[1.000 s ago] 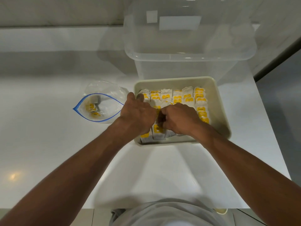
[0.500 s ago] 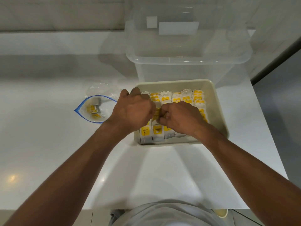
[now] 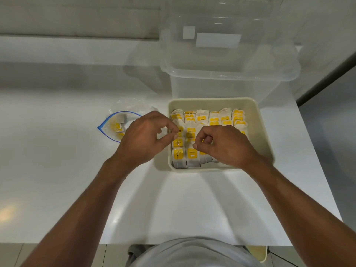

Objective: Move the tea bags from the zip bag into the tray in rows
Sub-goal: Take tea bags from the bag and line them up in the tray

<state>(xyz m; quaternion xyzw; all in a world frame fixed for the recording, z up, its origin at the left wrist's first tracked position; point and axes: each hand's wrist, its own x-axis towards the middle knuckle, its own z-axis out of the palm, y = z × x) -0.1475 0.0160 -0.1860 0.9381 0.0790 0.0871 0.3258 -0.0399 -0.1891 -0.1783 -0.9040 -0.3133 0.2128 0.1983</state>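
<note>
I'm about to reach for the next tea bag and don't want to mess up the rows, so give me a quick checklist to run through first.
1. Stock left: ok, remaining tea bags lie inside the zip bag.
2. Bag mouth open: ok, blue rim spread wide.
3. Hands free: cannot tell; left hand and right hand hover over the tray, fingers curled, any pinched thing hidden.
4. Rows tidy: ok where visible; placed tea bags stand in columns, hands cover some.
5. Room left: ok, bare gap along the tray's right wall.
</note>
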